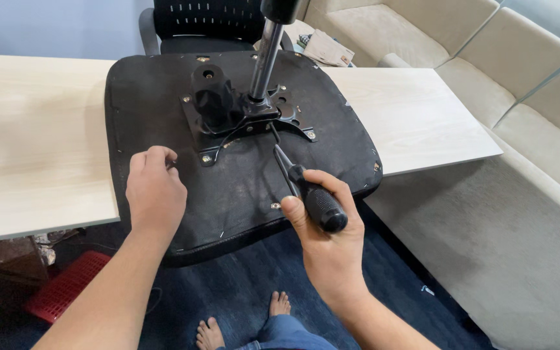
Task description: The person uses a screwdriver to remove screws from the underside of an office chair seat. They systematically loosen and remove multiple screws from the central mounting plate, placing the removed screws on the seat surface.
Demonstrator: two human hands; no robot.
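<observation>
A: Item, position?
B: Upturned black chair seat on desk; metal mounting plate atop.
A: Hands?
B: Right hand grips screwdriver; left hand curled, fingertips on seat.

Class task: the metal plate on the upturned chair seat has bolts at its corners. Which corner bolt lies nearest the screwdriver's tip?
The bolt at the plate's right front corner, beside the screwdriver held in the right hand. The other corner bolts lie farther left or back.

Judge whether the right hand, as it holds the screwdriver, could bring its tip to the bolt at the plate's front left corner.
Probably yes: the right hand grips the screwdriver, the bolt lies bare, and the left hand rests clear.
</observation>
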